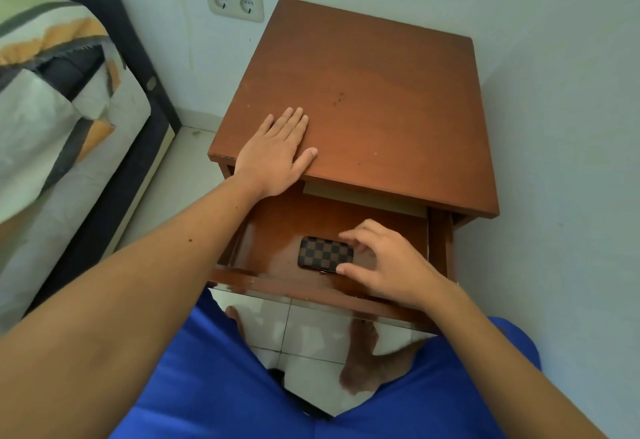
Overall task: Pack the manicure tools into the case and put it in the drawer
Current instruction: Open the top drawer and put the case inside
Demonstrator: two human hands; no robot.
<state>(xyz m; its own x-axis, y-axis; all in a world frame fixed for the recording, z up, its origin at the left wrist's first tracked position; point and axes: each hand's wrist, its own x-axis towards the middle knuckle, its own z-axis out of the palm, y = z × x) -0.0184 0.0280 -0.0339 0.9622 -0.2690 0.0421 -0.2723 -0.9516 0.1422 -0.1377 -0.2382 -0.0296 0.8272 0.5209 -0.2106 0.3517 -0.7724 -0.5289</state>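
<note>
A closed brown checkered manicure case [322, 253] lies flat on the floor of the open wooden drawer [277, 227]. My right hand [384, 262] is inside the drawer at the case's right end, thumb and fingers curled round that end. My left hand [277, 154] lies flat, fingers straight, on the front left corner of the nightstand top [374, 102]. No loose manicure tools are in sight.
The drawer's front edge [311, 291] reaches toward my blue-clad legs [214, 386]. A bed with patterned bedding [52, 99] stands to the left. A double wall socket [233, 2] sits behind the nightstand. White floor tiles [311, 334] show below.
</note>
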